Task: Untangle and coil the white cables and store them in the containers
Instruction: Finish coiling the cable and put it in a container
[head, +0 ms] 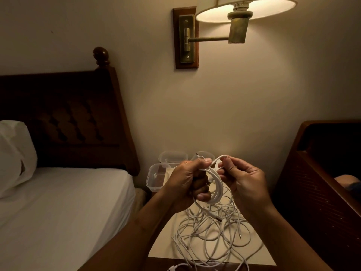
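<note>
1. A plain cream wall [244, 106] fills the back, brightest under the lamp and dimmer towards the left
2. A lit swing-arm wall lamp has a pale shade [246, 10]; its brass arm [207, 38] hinges from a brass plate on a dark wooden backplate [176, 38]
3. On the left is a bed with a dark carved headboard [68, 114], a round finial [100, 55] on its post, a white sheet [68, 202] and a white pillow [13, 153]
4. A pale-topped nightstand [162, 249] stands against the wall beside the bed
5. A dark wooden piece of furniture [312, 192] rises at the right edge
</note>
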Motion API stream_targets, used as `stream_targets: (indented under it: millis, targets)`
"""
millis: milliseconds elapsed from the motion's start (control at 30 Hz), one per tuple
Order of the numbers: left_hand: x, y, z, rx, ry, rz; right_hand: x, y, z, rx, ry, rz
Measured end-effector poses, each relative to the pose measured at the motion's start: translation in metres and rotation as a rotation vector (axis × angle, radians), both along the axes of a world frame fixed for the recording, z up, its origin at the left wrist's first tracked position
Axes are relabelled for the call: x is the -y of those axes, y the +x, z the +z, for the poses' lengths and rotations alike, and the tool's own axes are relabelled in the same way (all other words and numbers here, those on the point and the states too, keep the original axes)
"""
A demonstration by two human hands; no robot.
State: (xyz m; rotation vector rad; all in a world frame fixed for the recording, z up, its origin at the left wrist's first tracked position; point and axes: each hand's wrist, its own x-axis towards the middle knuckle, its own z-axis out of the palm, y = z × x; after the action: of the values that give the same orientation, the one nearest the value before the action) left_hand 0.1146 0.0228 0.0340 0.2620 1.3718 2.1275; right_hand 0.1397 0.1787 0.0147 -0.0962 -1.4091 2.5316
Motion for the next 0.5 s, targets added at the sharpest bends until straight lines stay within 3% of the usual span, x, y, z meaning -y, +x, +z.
stream_targets:
  millis: [333, 500]
  targets:
    - [-0.002, -0.005, -0.004, 0.146, 0.016, -0.032, -0.006, -0.006, -0.001, 0.313, -0.355, 0.303]
    - [-0.003, -0.009, -0.011, 0.185, 0.086, -0.081, -0.001, -0.002, -0.011, 0.363, -0.302, 0.435]
